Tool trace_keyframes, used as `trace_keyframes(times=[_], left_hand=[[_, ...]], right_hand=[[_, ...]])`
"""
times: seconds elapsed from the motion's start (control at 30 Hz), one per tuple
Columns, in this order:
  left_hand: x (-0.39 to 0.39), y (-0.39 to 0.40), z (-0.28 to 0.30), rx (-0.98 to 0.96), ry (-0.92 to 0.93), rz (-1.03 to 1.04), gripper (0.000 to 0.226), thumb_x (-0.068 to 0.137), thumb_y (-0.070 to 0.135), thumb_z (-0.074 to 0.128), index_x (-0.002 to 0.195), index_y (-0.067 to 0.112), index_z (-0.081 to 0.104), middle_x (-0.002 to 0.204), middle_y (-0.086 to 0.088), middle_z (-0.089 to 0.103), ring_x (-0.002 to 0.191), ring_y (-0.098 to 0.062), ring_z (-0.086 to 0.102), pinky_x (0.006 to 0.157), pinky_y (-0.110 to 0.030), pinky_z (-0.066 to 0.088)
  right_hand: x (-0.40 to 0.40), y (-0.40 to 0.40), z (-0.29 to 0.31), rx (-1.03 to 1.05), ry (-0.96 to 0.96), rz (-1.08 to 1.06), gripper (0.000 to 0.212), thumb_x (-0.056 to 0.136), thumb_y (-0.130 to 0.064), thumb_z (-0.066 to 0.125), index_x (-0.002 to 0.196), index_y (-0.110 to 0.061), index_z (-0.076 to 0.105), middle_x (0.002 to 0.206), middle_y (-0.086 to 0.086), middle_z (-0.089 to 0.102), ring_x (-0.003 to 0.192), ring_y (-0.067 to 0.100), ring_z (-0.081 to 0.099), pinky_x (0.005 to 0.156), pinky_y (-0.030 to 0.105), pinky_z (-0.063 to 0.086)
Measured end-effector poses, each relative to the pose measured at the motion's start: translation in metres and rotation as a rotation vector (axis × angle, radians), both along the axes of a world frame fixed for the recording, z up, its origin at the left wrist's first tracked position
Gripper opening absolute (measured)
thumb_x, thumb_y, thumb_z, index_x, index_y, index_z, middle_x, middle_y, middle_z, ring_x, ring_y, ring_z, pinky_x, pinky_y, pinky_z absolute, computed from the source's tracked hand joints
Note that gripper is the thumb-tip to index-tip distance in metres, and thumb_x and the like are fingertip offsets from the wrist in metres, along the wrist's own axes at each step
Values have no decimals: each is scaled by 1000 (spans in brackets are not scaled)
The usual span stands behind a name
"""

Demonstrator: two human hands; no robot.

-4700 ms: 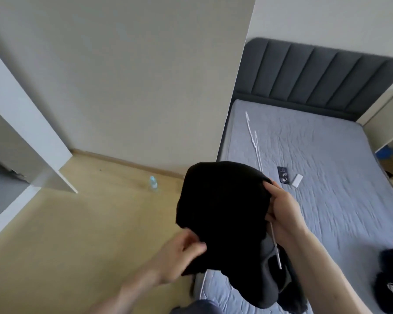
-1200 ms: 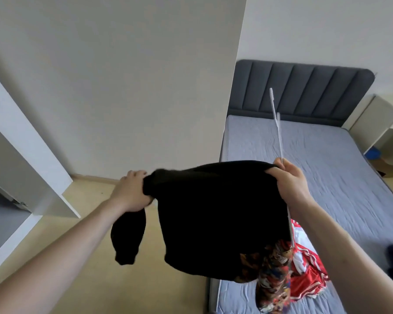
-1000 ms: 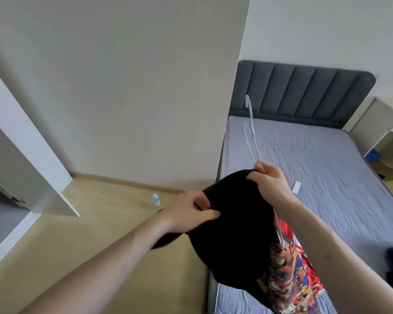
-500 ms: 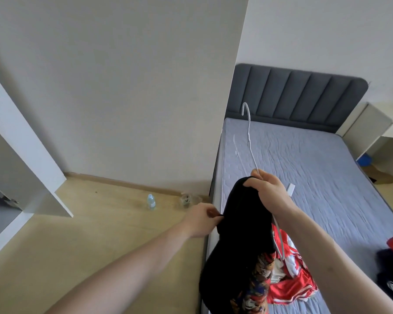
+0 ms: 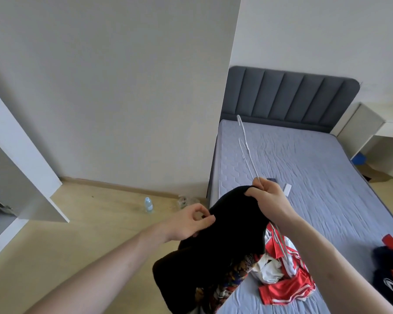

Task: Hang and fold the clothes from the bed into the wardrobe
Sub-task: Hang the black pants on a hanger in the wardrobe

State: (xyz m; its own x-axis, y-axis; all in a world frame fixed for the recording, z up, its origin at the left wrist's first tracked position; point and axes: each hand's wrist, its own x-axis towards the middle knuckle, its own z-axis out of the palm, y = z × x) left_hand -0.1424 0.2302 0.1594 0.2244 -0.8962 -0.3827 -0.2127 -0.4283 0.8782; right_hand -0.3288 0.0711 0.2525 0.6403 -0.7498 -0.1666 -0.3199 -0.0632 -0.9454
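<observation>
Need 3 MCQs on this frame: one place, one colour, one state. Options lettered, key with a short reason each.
1. Where does the water bottle stand?
A. on the bed
B. on the floor by the wall
C. on the desk

2. What colour is the garment being held?
A. black
B. white
C. green

3. What is the right hand doing?
A. hanging open
B. pressing flat on the mattress
C. gripping the hanger and the garment's top

Key: 1 B, it stands on the wooden floor near the skirting. 2 A, the cloth is plain black. 3 C, its fingers curl round the white hanger and the cloth.
</observation>
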Motion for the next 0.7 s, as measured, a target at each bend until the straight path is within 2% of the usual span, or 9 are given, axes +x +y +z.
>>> trace_keyframes(times=[0.07, 0.17, 0.3, 0.37, 0.43, 0.5, 0.6, 0.67, 0.7], left_hand=[[-5, 0, -5, -57, -80, 6, 52, 71, 70, 76, 105, 33, 60, 72, 8, 63, 64, -10, 59, 66, -27, 49], [-5, 0, -15, -127, -408, 94, 35, 71, 51, 80, 91, 32, 59, 76, 7, 59, 68, -9, 55, 68, -36, 50], [-11, 8, -25, -101, -574, 136, 30, 64, 45, 65, 88, 34, 53, 78, 14, 61, 74, -8, 60, 63, -35, 50], [-13, 14, -33, -33, -682, 89, 20, 71, 37, 53, 91, 35, 54, 79, 17, 61, 77, -14, 63, 61, -32, 48], [-4, 21, -39, 31, -689, 128, 14, 79, 27, 45, 83, 32, 57, 72, 15, 62, 72, -16, 64, 55, -30, 45], [17, 24, -33, 83, -530, 272, 20, 84, 17, 46, 76, 23, 63, 68, 9, 67, 69, -20, 67, 53, -28, 46], [45, 24, -7, 124, -29, 403, 26, 84, 2, 45, 82, 7, 70, 69, -4, 67, 66, -20, 66, 64, -35, 61], [49, 25, 12, 119, 140, 390, 27, 84, 5, 42, 84, 8, 68, 72, -6, 65, 71, -21, 64, 75, -43, 63], [48, 25, 21, 104, 218, 377, 25, 83, 10, 42, 82, 9, 68, 74, -7, 64, 73, -22, 62, 74, -43, 63]], right_hand=[[9, 7, -2, 11, -8, 19, 42, 85, -11, 63, 63, -27, 32, 63, -2, 32, 57, 13, 33, 51, 30, 27], [21, 18, -5, 31, 4, 80, 44, 87, -7, 63, 65, -27, 30, 61, -3, 31, 55, 13, 32, 50, 28, 26], [28, 27, -9, 46, 12, 143, 44, 89, -6, 62, 67, -27, 29, 62, -3, 29, 52, 12, 30, 48, 27, 24], [29, 26, -10, 37, 20, 162, 45, 89, -6, 61, 68, -27, 28, 61, -4, 29, 50, 12, 29, 45, 25, 24], [28, 22, -10, 19, 31, 162, 45, 88, -6, 62, 68, -27, 28, 60, -4, 29, 48, 11, 29, 42, 23, 24], [21, 14, -13, -17, 49, 147, 44, 83, -9, 65, 68, -27, 28, 60, -4, 29, 48, 10, 29, 41, 22, 24], [6, -6, -24, -160, 172, 153, 45, 82, -9, 68, 66, -25, 29, 57, -9, 28, 48, 8, 27, 44, 24, 23], [-6, -16, -36, -216, 264, 151, 46, 83, -11, 71, 66, -24, 30, 55, -12, 29, 50, 9, 28, 48, 27, 24], [-11, -20, -41, -232, 291, 146, 47, 83, -14, 73, 66, -24, 30, 54, -13, 29, 50, 9, 29, 49, 27, 24]])
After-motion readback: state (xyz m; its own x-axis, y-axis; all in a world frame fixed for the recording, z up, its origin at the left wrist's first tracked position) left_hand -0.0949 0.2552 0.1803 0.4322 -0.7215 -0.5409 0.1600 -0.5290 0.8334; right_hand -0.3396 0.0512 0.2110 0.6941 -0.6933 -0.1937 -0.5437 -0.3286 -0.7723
